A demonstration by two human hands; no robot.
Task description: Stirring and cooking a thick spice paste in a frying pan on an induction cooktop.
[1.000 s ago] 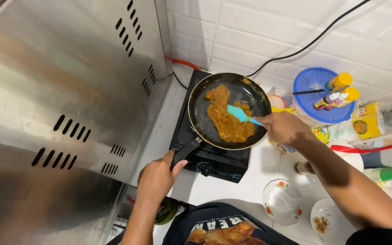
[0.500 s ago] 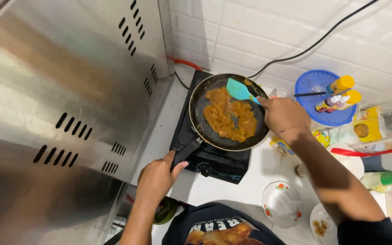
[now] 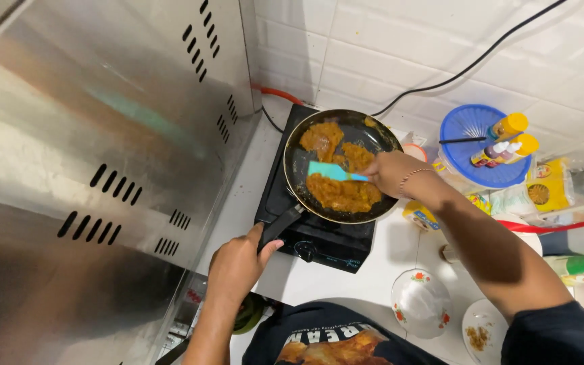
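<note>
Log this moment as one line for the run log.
left hand: grips pan handle | right hand: holds teal spatula over orange-brown food | frying pan: on black stove

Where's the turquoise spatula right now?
In the head view the turquoise spatula is in the right hand, its blade inside the black frying pan among the orange-brown food, just right of centre.

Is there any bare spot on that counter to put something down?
Bare white counter lies in front of the stove, beside the flowered bowl. The strip between stove and steel cabinet is free. Right of the pan, bottles and packets crowd it.
</note>
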